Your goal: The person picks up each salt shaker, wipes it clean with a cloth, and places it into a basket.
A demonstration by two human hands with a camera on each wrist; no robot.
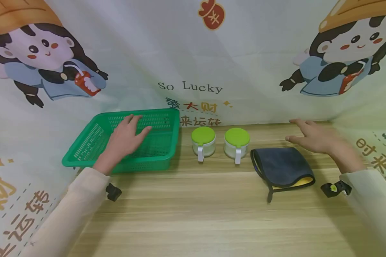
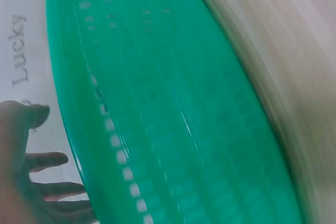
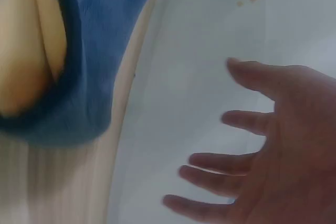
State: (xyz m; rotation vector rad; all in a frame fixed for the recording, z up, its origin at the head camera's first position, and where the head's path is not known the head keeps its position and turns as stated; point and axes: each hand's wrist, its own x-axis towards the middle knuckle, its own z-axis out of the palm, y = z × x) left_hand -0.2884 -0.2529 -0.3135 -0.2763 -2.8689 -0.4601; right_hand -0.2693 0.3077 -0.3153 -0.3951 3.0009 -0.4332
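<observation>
Looking in remotely, I see fingers extended and nothing gripped on either side: the left hand (image 1: pixel 125 137) is over the green basket (image 1: pixel 151 164) on the desk (image 1: pixel 193 214), the right hand (image 1: pixel 318 137) near the folded dark cloth (image 1: pixel 281 166). Between basket and cloth stand the left cup (image 1: pixel 209 148) and right cup (image 1: pixel 229 150), lids on, handles toward my head camera.
</observation>
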